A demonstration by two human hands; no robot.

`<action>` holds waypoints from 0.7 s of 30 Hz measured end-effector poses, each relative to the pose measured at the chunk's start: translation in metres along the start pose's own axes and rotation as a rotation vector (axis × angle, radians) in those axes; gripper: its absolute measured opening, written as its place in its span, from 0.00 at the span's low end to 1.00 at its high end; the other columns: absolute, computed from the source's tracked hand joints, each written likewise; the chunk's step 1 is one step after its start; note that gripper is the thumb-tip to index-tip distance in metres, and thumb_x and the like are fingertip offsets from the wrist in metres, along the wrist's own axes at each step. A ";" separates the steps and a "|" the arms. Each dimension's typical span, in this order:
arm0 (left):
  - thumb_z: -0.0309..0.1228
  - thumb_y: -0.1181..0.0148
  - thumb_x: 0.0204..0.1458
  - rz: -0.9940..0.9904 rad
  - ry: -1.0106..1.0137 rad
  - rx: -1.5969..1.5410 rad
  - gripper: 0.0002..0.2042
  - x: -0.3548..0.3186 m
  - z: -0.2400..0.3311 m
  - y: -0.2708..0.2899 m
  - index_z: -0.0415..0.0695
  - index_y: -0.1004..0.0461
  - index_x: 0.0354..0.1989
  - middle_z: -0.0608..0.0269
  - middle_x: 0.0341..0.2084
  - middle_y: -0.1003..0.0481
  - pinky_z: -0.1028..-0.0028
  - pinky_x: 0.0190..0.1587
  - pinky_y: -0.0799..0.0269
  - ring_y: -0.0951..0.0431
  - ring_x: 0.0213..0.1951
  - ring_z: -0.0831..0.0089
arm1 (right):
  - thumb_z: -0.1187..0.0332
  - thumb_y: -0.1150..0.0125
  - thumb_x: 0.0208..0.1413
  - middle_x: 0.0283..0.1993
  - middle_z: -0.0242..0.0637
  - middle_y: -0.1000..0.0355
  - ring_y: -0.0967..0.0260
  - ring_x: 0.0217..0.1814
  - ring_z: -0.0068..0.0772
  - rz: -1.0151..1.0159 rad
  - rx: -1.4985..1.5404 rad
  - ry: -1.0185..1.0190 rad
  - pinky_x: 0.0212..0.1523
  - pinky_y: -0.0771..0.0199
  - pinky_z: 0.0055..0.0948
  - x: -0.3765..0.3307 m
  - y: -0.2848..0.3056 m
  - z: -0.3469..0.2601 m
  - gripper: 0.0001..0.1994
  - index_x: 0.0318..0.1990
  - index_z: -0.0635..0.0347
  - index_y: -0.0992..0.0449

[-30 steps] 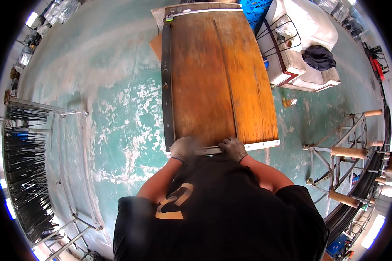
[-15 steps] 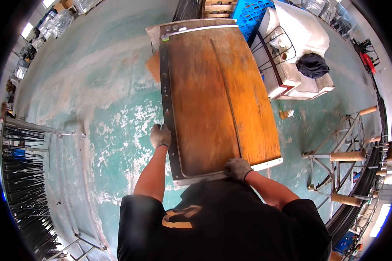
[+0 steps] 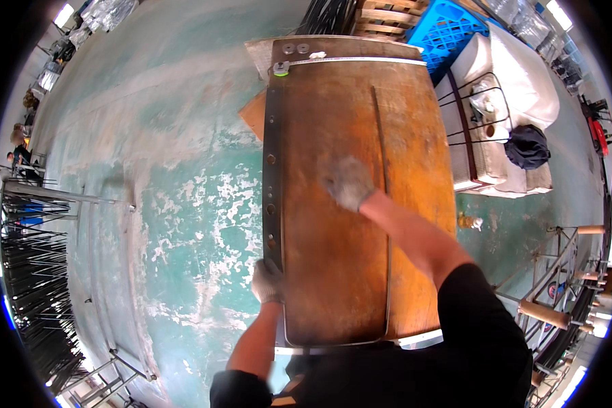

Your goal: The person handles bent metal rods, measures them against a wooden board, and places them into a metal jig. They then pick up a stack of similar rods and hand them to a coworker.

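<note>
Left grip (image 3: 268, 281) clamped on rusty orange table (image 3: 333, 272) edge; right grip (image 3: 349, 182) state unclear, over top.

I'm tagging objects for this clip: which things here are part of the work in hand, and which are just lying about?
In hand: left hand on the table edge; right hand at the thin rod on the rusty tabletop.

Lying about: blue crate, white sacks, dark cloth, rod rack, wooden pallet.

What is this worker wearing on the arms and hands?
Both the left hand and the right hand wear light grey, worn-looking work gloves. The forearms are bare, and short black sleeves of a black shirt cover the upper arms.
</note>
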State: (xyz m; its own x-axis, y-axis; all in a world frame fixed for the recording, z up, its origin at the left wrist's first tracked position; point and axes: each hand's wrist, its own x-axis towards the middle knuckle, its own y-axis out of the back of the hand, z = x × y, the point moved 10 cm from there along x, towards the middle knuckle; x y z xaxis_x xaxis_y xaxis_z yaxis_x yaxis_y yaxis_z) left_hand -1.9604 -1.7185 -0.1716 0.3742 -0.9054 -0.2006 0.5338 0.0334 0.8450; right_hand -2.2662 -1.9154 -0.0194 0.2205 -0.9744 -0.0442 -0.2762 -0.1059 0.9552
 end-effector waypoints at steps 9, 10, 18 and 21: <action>0.36 0.51 0.69 -0.088 -0.054 0.123 0.13 0.006 0.027 0.001 0.41 0.23 0.47 0.41 0.41 0.18 0.45 0.45 0.23 0.18 0.43 0.36 | 0.62 0.35 0.63 0.73 0.45 0.33 0.34 0.75 0.52 0.415 -0.097 0.077 0.75 0.36 0.54 0.301 0.037 0.026 0.29 0.71 0.53 0.30; 0.36 0.51 0.69 -0.090 -0.054 0.114 0.13 0.008 0.033 0.005 0.41 0.23 0.47 0.42 0.41 0.18 0.46 0.45 0.23 0.18 0.43 0.37 | 0.63 0.35 0.62 0.73 0.44 0.33 0.34 0.75 0.52 0.443 -0.154 0.056 0.76 0.38 0.53 0.320 0.039 0.025 0.29 0.71 0.53 0.30; 0.36 0.50 0.69 -0.139 -0.011 0.063 0.13 0.015 0.051 0.015 0.41 0.23 0.46 0.43 0.38 0.19 0.46 0.43 0.24 0.19 0.39 0.37 | 0.62 0.33 0.61 0.63 0.48 0.23 0.29 0.72 0.54 0.317 -0.235 -0.015 0.79 0.42 0.54 0.400 0.000 0.053 0.20 0.59 0.54 0.22; 0.36 0.50 0.69 -0.082 -0.077 0.130 0.12 0.010 0.047 0.014 0.41 0.24 0.44 0.43 0.38 0.19 0.44 0.42 0.25 0.19 0.40 0.36 | 0.66 0.31 0.59 0.61 0.49 0.23 0.26 0.67 0.53 0.288 -0.289 0.005 0.71 0.32 0.56 0.371 0.005 0.053 0.20 0.58 0.57 0.22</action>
State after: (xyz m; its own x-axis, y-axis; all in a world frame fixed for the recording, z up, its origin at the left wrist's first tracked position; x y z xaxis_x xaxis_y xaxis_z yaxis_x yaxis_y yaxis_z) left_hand -1.9848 -1.7474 -0.1386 0.2716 -0.9327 -0.2373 0.4557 -0.0925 0.8853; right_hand -2.2358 -2.2876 -0.0462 0.1777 -0.9549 0.2378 -0.0533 0.2319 0.9713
